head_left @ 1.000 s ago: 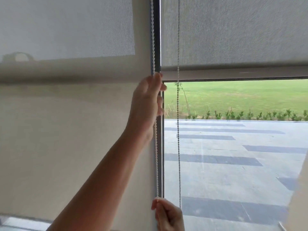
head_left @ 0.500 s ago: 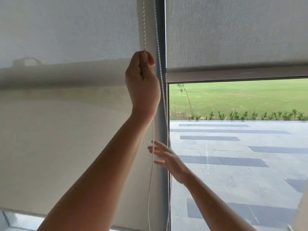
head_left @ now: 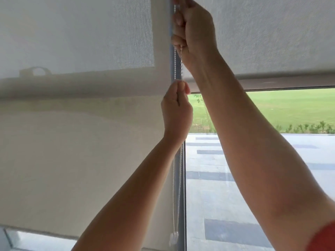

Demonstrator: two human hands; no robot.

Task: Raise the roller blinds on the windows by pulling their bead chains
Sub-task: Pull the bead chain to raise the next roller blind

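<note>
Right hand (head_left: 194, 31) and left hand (head_left: 176, 113) are both gripping the bead chain (head_left: 175, 69), fists closed, stacked to haul the half-raised right-hand roller blind (head_left: 272, 37) higher.

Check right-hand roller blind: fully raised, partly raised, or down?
Partly raised. The right roller blind ends at its bottom bar partway down the glass; lawn and paving show below it. Both hands grip the bead chain.

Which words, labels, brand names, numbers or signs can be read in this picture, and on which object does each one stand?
None: no readable text shows anywhere.
The grey woven roller blind on the right, the pale woven roller blind on the left, the white bead chain, and the small clear plastic chain connector carry no visible print.
</note>
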